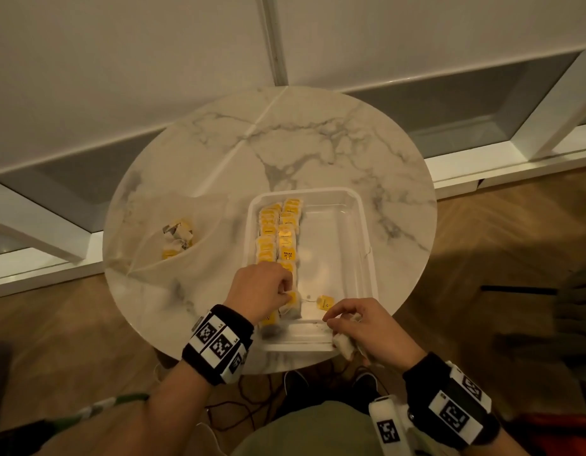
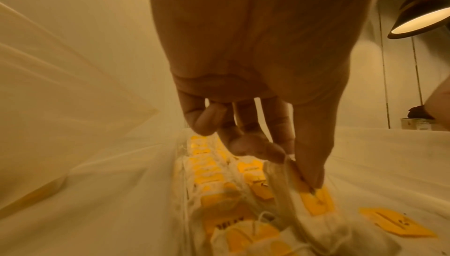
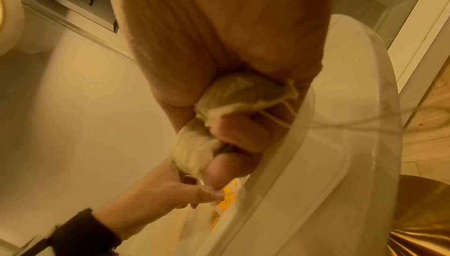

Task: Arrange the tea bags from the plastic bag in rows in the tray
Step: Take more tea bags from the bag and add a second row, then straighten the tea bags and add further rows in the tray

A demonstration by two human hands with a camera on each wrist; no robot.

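A clear plastic tray (image 1: 367,225) lies on the round marble table (image 1: 318,143). Two rows of tea bags with yellow tags (image 1: 278,238) fill its left side. At the near end of the second row my left hand (image 1: 285,291) pinches the top of a tea bag (image 1: 292,301). The left wrist view shows thumb and finger closed on that tea bag (image 2: 282,187). My right hand (image 1: 337,319), over the tray's near right corner, grips a couple of tea bags (image 3: 243,90) in its palm. A loose yellow tag (image 1: 325,302) on a string lies in the tray between the hands.
The clear plastic bag (image 1: 146,251) lies on the left of the table with several tea bags (image 1: 178,236) inside. White wall panels and a skirting stand behind the table. Wooden floor surrounds it, and cables lie beneath its near edge.
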